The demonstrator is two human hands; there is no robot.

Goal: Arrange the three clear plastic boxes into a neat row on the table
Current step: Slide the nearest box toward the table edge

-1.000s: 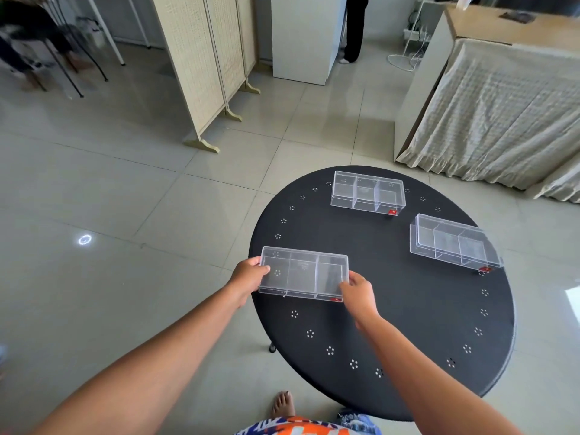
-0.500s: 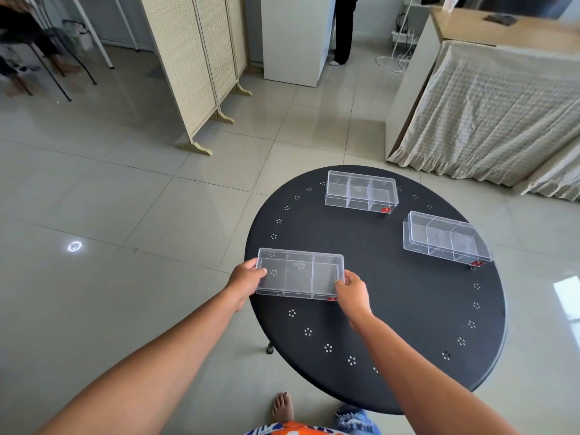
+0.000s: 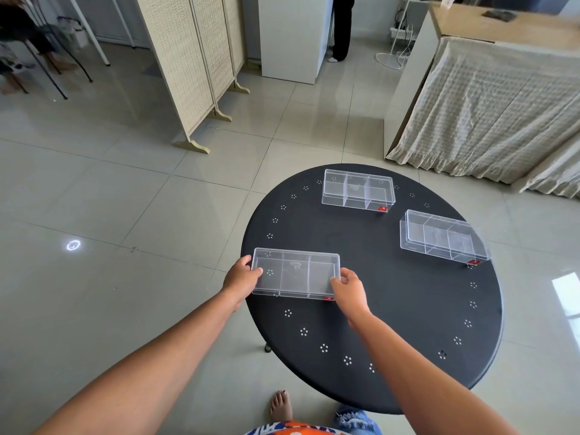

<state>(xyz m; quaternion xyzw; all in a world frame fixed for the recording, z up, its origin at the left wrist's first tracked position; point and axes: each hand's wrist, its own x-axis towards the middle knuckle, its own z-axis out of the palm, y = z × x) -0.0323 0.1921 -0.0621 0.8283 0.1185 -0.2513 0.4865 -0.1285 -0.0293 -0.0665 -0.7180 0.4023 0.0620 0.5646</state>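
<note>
Three clear plastic boxes, each split into three compartments, are on a round black table [image 3: 392, 309]. The near box [image 3: 295, 273] is at the table's left edge. My left hand [image 3: 240, 279] grips its left end and my right hand [image 3: 348, 285] grips its right end. It looks slightly tilted; whether it rests on the table is unclear. A second box [image 3: 357, 190] lies at the far side. The third box [image 3: 442, 237] lies at the right, turned at an angle.
A folding wicker screen [image 3: 194, 64] stands on the tiled floor to the far left. A cloth-covered counter [image 3: 489, 105] is beyond the table at the right. A white cabinet [image 3: 292, 36] and a person's legs [image 3: 342, 29] are at the back. My bare foot [image 3: 281, 406] shows below the table.
Both hands keep their grip on the near box, which has barely shifted on the table's left side. The camera view has drifted slightly; the two other boxes have not moved.
</note>
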